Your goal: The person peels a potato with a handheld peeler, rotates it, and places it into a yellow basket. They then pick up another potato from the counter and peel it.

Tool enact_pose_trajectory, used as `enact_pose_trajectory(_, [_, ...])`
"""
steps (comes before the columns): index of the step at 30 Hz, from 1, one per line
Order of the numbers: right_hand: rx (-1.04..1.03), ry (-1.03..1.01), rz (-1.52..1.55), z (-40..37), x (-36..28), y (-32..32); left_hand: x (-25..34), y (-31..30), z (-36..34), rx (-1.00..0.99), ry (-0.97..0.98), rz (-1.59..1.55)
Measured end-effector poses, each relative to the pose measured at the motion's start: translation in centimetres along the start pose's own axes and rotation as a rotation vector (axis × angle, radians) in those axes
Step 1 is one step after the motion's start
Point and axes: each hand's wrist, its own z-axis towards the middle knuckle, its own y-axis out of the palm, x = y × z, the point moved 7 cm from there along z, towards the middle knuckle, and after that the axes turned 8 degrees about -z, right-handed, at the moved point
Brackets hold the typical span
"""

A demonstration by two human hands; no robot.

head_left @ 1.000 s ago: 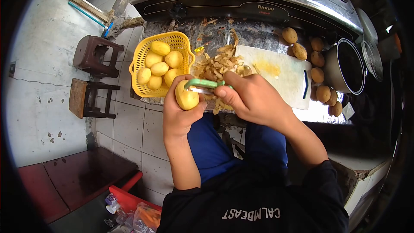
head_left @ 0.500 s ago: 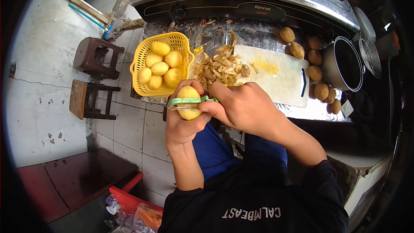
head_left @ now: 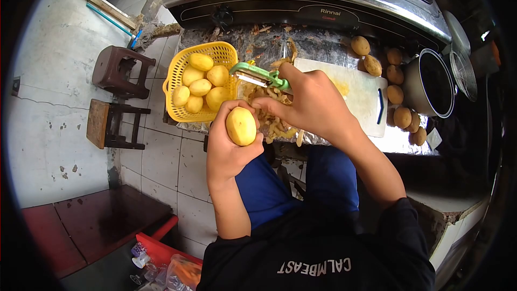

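Observation:
A peeled yellow potato (head_left: 241, 126) rests in the grip of my left hand (head_left: 222, 150), its bare face turned up. My right hand (head_left: 315, 99) is closed round a green-handled peeler (head_left: 258, 75), whose blade points left, above and apart from the potato. Under the peeler lies a heap of peelings (head_left: 277, 121), partly hidden by my right hand. Just left of it stands a yellow plastic basket (head_left: 173, 75) holding several peeled potatoes (head_left: 200, 87).
A white cutting board (head_left: 366, 94) lies right of the peelings. Several unpeeled potatoes (head_left: 395, 94) sit beyond it, beside a metal pot (head_left: 425, 83). A black stove (head_left: 269, 13) stands at the back. Two stools (head_left: 116, 73) are on the floor at left.
My right hand has lifted the peeler off the potato, up and towards the back. The potato stays in my left hand, now tilted and more exposed.

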Motion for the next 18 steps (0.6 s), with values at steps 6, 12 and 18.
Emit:
enact_pose_trajectory(6, [-0.109, 0.057, 0.056, -0.5, -0.1, -0.5, -0.5, -1.0, 0.6, 0.034, 0.04, 0.256])
enact_pose_trajectory(12, [-0.283, -0.174, -0.09, -3.1, -3.3, 0.0, 0.5, -0.5, 0.5, -0.01, -0.01, 0.281])
enact_pose_trajectory(18, [-0.319, -0.199, -0.182, -3.4, -3.6, 0.2, 1.5, 0.1, 0.2, -0.067, 0.025, 0.334])
